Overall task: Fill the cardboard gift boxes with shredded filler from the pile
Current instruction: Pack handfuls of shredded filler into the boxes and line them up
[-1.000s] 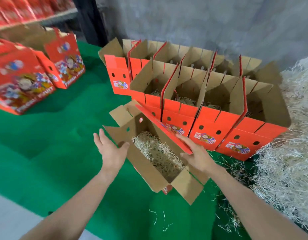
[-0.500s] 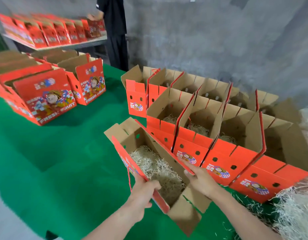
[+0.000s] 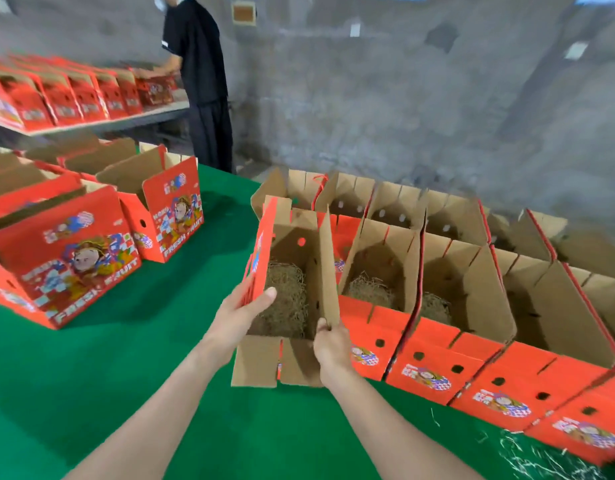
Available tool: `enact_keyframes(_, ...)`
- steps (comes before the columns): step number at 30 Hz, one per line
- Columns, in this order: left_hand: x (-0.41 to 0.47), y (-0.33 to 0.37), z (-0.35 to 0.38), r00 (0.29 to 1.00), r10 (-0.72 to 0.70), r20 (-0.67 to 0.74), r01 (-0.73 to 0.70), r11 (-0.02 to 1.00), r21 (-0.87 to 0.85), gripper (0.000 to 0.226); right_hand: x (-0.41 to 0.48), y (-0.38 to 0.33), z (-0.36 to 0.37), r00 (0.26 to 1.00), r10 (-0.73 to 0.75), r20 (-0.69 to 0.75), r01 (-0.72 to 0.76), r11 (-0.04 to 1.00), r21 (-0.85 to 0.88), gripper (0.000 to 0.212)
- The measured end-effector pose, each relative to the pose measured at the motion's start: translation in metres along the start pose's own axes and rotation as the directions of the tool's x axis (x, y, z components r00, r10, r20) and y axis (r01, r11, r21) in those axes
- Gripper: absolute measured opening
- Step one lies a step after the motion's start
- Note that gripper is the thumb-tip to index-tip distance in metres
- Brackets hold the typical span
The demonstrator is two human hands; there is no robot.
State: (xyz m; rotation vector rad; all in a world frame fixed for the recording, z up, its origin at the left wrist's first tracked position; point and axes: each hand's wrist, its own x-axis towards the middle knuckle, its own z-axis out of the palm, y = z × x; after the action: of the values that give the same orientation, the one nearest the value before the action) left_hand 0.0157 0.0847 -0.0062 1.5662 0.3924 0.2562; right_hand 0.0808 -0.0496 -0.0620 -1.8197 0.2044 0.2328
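**Filled gift box with its long flaps raised, at the left end of the open row.**
The gift box [image 3: 257,362], with shredded filler [image 3: 285,299] bedded in its bottom, is just beside the leftmost box of the open row [image 3: 434,372] on the green table [image 3: 143,358]. A second ago its flaps lay splayed and the left hand hovered open. Now the left hand [image 3: 242,311] has fingers and thumb clamped on the red left flap [image 3: 263,251], and the right hand [image 3: 332,344] pinches the near corner of the brown right flap [image 3: 328,271]. This box looks finished; boxes further right hold little filler. The pile is out of view, bar loose strands [image 3: 541,459] at near right.
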Motion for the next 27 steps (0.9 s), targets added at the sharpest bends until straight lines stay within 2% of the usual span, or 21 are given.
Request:
enact_keyframes(3, 0.054, 0.008, -0.022, 0.988, -0.053, 0.147, 0.055, 0.998, -0.012, 0.047, 0.026, -0.031, 0.028, 0.993, 0.071, -0.092, -0.058, 0.989, 0.137, 0.037)
enact_keyframes(7, 0.096, -0.006, -0.034, 0.917, -0.329, 0.226, 0.311, 0.944, 0.112, 0.048, 0.038, -0.041, 0.035, 0.976, 0.140, -0.165, -0.121, 0.986, 0.118, 0.036)
enact_keyframes(10, 0.113, -0.035, -0.036, 0.896, -0.332, 0.295, 0.319, 0.943, 0.091, 0.053, 0.033, -0.036, 0.038, 0.977, 0.184, -0.110, -0.148, 0.951, 0.272, 0.048)
enact_keyframes(11, 0.117, -0.041, -0.034, 0.897, -0.318, 0.306, 0.302, 0.948, 0.099, 0.054, 0.031, -0.032, 0.041, 0.980, 0.132, -0.151, -0.090, 0.962, 0.259, 0.052)
enact_keyframes(12, 0.121, -0.046, -0.031, 0.898, -0.311, 0.311, 0.287, 0.950, 0.120, 0.054, 0.028, -0.029, 0.043, 0.974, 0.010, -0.228, 0.031, 0.984, 0.174, 0.053)
enact_keyframes(13, 0.124, -0.049, -0.028, 0.897, -0.309, 0.315, 0.277, 0.950, 0.143, 0.052, 0.023, -0.027, 0.045, 0.937, -0.188, -0.295, 0.208, 0.978, 0.035, 0.052)
enact_keyframes(14, 0.126, -0.051, -0.024, 0.892, -0.312, 0.328, 0.273, 0.949, 0.161, 0.048, 0.018, -0.026, 0.048, 0.856, -0.423, -0.297, 0.406, 0.906, -0.119, 0.051)
enact_keyframes(15, 0.129, -0.051, -0.020, 0.882, -0.317, 0.350, 0.274, 0.947, 0.167, 0.044, 0.015, -0.025, 0.053, 0.763, -0.611, -0.211, 0.562, 0.789, -0.251, 0.052)
enact_keyframes(16, 0.133, -0.052, -0.016, 0.866, -0.323, 0.381, 0.284, 0.946, 0.155, 0.040, 0.015, -0.025, 0.058, 0.712, -0.700, -0.044, 0.641, 0.675, -0.365, 0.055)
enact_keyframes(17, 0.136, -0.052, -0.012, 0.849, -0.329, 0.414, 0.302, 0.944, 0.132, 0.036, 0.017, -0.026, 0.062, 0.697, -0.702, 0.146, 0.670, 0.567, -0.479, 0.063)
enact_keyframes(18, 0.139, -0.050, -0.008, 0.837, -0.334, 0.434, 0.319, 0.941, 0.111, 0.033, 0.023, -0.025, 0.067, 0.713, -0.632, 0.304, 0.660, 0.459, -0.594, 0.075)
enact_keyframes(19, 0.142, -0.048, -0.005, 0.837, -0.337, 0.431, 0.328, 0.940, 0.097, 0.032, 0.031, -0.025, 0.070, 0.758, -0.511, 0.405, 0.616, 0.359, -0.701, 0.089)
enact_keyframes(20, 0.146, -0.045, -0.003, 0.844, -0.339, 0.415, 0.335, 0.938, 0.085, 0.031, 0.040, -0.028, 0.073, 0.806, -0.394, 0.441, 0.563, 0.280, -0.778, 0.101)
enact_keyframes(23, 0.159, -0.043, -0.003, 0.852, -0.368, 0.372, 0.405, 0.914, -0.023, 0.031, 0.064, -0.045, 0.078, 0.898, -0.178, 0.401, 0.423, 0.109, -0.899, 0.119)
enact_keyframes(25, 0.164, -0.046, -0.006, 0.852, -0.391, 0.348, 0.449, 0.888, -0.102, 0.033, 0.074, -0.054, 0.083, 0.923, -0.076, 0.378, 0.374, -0.052, -0.926, 0.115)
enact_keyframes(27, 0.165, -0.050, -0.009, 0.868, -0.395, 0.301, 0.445, 0.888, -0.114, 0.033, 0.075, -0.059, 0.090, 0.930, 0.009, 0.367, 0.364, -0.150, -0.919, 0.105)
